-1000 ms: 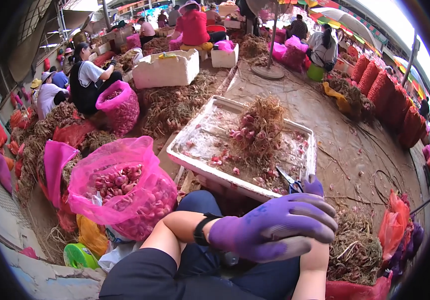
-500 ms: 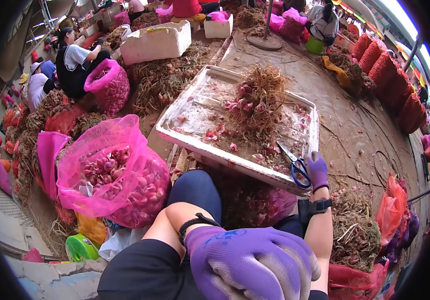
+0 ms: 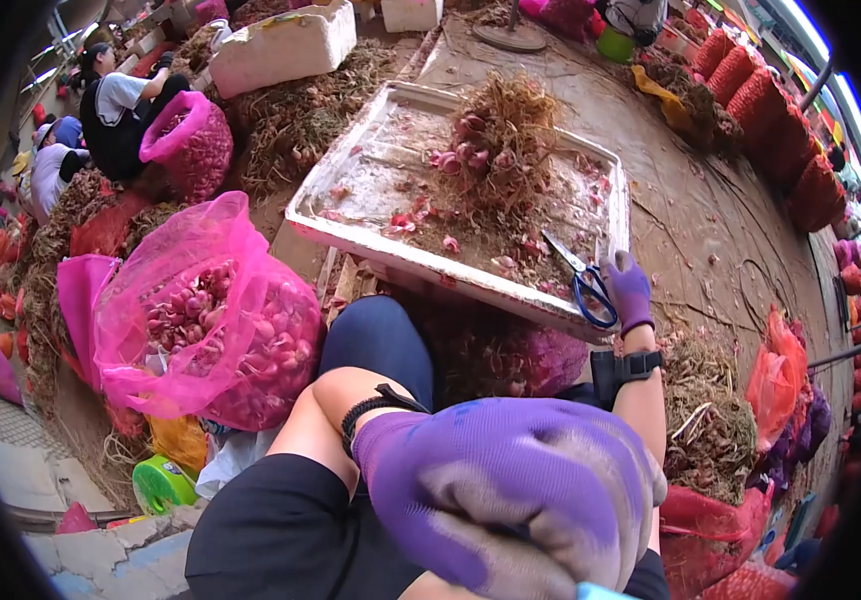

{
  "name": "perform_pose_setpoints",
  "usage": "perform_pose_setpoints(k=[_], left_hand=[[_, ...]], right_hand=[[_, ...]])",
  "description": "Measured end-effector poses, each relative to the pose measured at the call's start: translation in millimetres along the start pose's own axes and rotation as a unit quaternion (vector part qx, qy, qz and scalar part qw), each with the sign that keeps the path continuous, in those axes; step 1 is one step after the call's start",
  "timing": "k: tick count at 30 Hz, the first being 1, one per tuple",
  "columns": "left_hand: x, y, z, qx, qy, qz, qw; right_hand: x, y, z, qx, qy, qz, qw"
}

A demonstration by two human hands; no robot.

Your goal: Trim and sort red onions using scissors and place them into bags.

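Head view: white foam tray (image 3: pixel 431 260) sits ahead of the knees; raised rim on all sides, near wall scuffed; tied-looking bunch of shallots (image 3: pixel 496 145) stands past the middle of it, right of centre, dry stalks up, bulbs facing left; left part of the tray is mostly bare, just loose skins and a few bulbs; scissors (image 3: pixel 565 252) at the near right corner, one blade pointing to the bunch, blue handles by the rim.

Right hand (image 3: pixel 630 292), purple glove, at the tray's right edge, just beside the handles; can't tell if it grips them or only rests there. Left hand (image 3: pixel 511 490), same glove, close to the lens over the lap, fingers curled; palm hidden, can't tell if it holds anything.

Open room: brown floor sheet (image 3: pixel 711 250) right of the tray, scattered skins only; left side tighter, pink mesh bag (image 3: pixel 146 385) of loose bulbs by the knee; stalk heap (image 3: pixel 706 430) beside the right forearm.

Hard to read: light-blue item (image 3: pixel 603 593) cut off at the bottom edge; left glove blurred, covers part of the right forearm; second mesh bag (image 3: pixel 556 362) under the tray, mostly in shadow.
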State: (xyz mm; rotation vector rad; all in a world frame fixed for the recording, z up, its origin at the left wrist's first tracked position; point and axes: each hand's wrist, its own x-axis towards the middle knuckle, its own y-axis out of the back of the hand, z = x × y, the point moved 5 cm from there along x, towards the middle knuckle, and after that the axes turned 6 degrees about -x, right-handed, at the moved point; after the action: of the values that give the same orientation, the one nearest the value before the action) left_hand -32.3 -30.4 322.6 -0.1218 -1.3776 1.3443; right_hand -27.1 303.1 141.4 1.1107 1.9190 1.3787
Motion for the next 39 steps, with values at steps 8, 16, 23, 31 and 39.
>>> perform_pose_setpoints(k=[8,16,23,31,39], left_hand=[[39,-20,35,0.039,-0.152,-0.246,0.956],[60,-24,34,0.159,-0.112,-0.372,0.908],[104,81,-16,0.626,0.046,-0.287,0.723],[76,253,-29,0.688,0.152,-0.029,0.709],[68,257,-43,0.782,0.113,-0.102,0.605]], right_hand=[[-3,12,-3,0.002,0.004,0.014,1.000],[-9,17,-13,0.015,-0.016,-0.004,1.000],[-7,10,-4,0.031,-0.025,0.004,0.999],[-7,9,-5,0.032,-0.029,-0.015,0.999],[8,-7,11,-0.023,0.039,-0.008,0.999]])
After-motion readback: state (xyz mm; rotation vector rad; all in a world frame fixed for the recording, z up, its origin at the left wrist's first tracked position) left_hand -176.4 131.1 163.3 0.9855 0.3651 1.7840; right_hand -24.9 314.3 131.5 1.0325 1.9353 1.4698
